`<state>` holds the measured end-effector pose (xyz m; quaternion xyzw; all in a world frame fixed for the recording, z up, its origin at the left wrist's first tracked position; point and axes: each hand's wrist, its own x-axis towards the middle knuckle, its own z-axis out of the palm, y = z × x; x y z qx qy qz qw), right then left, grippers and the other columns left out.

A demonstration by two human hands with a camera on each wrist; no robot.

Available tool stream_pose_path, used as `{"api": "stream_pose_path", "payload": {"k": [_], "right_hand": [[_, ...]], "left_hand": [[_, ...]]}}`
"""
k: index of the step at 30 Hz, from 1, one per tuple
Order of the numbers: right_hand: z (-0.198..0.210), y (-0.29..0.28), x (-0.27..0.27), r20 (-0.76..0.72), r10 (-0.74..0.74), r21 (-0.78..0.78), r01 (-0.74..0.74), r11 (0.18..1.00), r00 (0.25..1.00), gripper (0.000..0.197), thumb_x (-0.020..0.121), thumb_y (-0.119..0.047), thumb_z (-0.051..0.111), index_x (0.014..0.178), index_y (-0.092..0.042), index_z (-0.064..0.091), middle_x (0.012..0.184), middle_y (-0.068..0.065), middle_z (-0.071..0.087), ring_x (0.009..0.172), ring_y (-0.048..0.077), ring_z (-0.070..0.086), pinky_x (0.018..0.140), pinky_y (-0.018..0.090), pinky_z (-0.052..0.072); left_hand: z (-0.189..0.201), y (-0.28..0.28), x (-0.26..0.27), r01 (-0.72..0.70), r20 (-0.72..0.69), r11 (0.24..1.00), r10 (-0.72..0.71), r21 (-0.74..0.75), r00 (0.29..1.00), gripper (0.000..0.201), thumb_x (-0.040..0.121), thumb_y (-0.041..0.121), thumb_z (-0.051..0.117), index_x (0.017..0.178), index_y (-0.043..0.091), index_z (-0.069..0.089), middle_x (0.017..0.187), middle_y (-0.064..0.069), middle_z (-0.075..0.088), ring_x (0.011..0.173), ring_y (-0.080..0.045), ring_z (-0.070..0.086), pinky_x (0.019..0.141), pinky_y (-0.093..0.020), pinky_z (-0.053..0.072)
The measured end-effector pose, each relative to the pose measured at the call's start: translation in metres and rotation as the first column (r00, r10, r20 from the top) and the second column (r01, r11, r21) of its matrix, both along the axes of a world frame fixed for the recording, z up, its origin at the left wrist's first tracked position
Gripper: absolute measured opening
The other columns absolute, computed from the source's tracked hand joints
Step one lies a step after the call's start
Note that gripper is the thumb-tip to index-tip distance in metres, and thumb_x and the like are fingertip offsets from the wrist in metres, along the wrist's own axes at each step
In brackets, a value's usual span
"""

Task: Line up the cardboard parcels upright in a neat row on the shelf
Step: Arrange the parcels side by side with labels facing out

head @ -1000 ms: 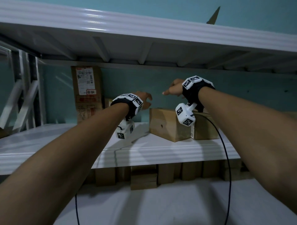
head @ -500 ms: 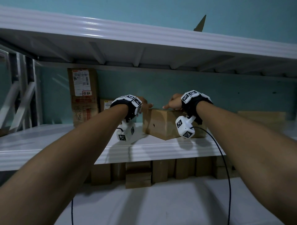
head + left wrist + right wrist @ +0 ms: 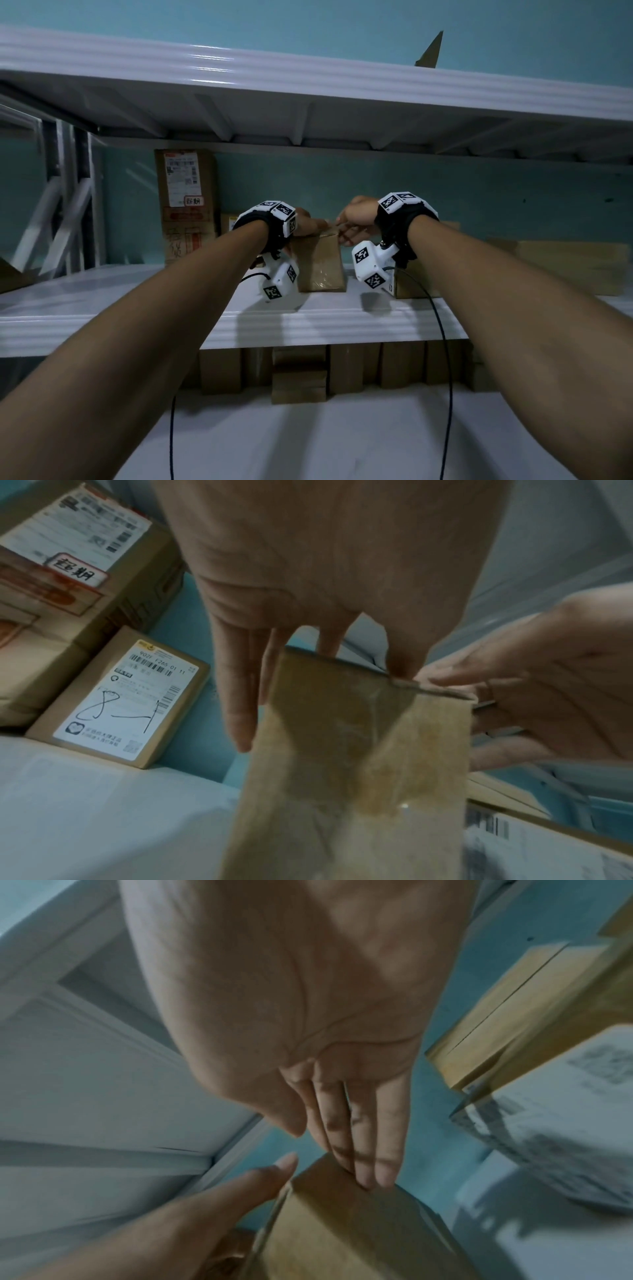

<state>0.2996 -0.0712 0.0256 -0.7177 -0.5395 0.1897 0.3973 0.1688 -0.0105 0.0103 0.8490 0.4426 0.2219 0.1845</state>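
Observation:
A plain brown cardboard parcel (image 3: 322,267) stands on end in the middle of the white shelf (image 3: 137,301), narrow face toward me. My left hand (image 3: 308,224) lies over its top left corner. In the left wrist view its straight fingers (image 3: 236,710) reach over the top edge and down the left side of the parcel (image 3: 359,750). My right hand (image 3: 352,226) touches the top right; its straight fingertips (image 3: 369,1177) press on the parcel's top edge (image 3: 342,1231), thumb apart. A tall labelled parcel (image 3: 186,205) stands upright at the back left, with a small labelled parcel (image 3: 126,696) beside it.
Another parcel (image 3: 407,284) sits just right of the held one, behind my right wrist. Flat parcels (image 3: 565,263) lie further right. The upper shelf (image 3: 308,85) hangs low overhead. A row of parcels (image 3: 342,370) fills the level below. Metal uprights (image 3: 68,205) stand at the left.
Both hands came down from mid-air onto the brown parcel. It lay on its broad side and now stands on end, shifted a little left.

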Motion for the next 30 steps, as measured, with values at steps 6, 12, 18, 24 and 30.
{"api": "stream_pose_path", "payload": {"k": [6,12,18,24,30], "right_hand": [[0.006,-0.007,-0.006,-0.01,0.092,0.062,-0.092,0.994,0.996,0.028,0.097,-0.005,0.043,0.12,0.005,0.056,0.088,0.012,0.065,0.069,0.021,0.062,0.047,0.022,0.054],[0.002,0.005,0.003,-0.011,0.154,0.09,-0.152,0.984,0.988,0.026,0.097,-0.012,0.045,0.117,-0.01,0.062,0.124,0.008,0.064,0.092,0.022,0.064,0.08,0.039,0.056],[-0.004,0.026,0.002,-0.025,0.087,0.081,-0.085,0.993,0.996,0.029,0.096,-0.021,0.054,0.121,-0.007,0.053,0.118,0.012,0.059,0.086,0.025,0.065,0.08,0.043,0.058],[-0.009,0.058,-0.011,0.001,-0.03,0.081,0.03,0.996,1.0,0.046,0.098,-0.029,0.051,0.136,-0.005,0.04,0.131,0.013,0.052,0.11,0.033,0.062,0.091,0.048,0.053],[-0.011,0.07,-0.014,-0.272,0.002,0.134,0.035,0.99,0.962,0.025,0.102,-0.016,0.037,0.084,-0.005,0.05,0.086,0.015,0.062,0.074,0.03,0.063,0.08,0.051,0.055]], "left_hand": [[0.004,0.019,0.01,-0.093,-0.147,0.97,0.128,0.224,0.981,0.088,0.061,0.078,0.046,0.125,0.018,0.053,0.131,-0.007,0.054,0.115,-0.03,0.053,0.102,-0.039,0.039],[0.004,0.006,-0.002,-0.069,-0.106,0.97,0.096,0.232,0.99,0.077,0.079,0.038,0.066,0.141,0.004,0.037,0.143,-0.022,0.042,0.112,-0.027,0.048,0.091,-0.031,0.036],[-0.005,0.042,-0.011,-0.174,0.131,0.972,0.153,0.161,0.979,0.1,0.067,0.051,0.074,0.148,0.028,0.021,0.148,-0.016,0.033,0.133,-0.034,0.036,0.104,-0.04,0.037],[0.001,0.09,-0.014,-0.031,0.401,0.999,0.025,0.01,0.916,0.06,0.065,0.047,0.071,0.112,0.01,0.058,0.088,-0.007,0.067,0.068,-0.015,0.066,0.048,-0.019,0.048],[0.012,0.096,-0.022,0.107,0.556,0.976,0.017,-0.19,0.831,0.033,0.083,0.038,0.058,0.1,0.01,0.055,0.08,-0.008,0.062,0.061,-0.021,0.059,0.058,-0.026,0.047]]}}
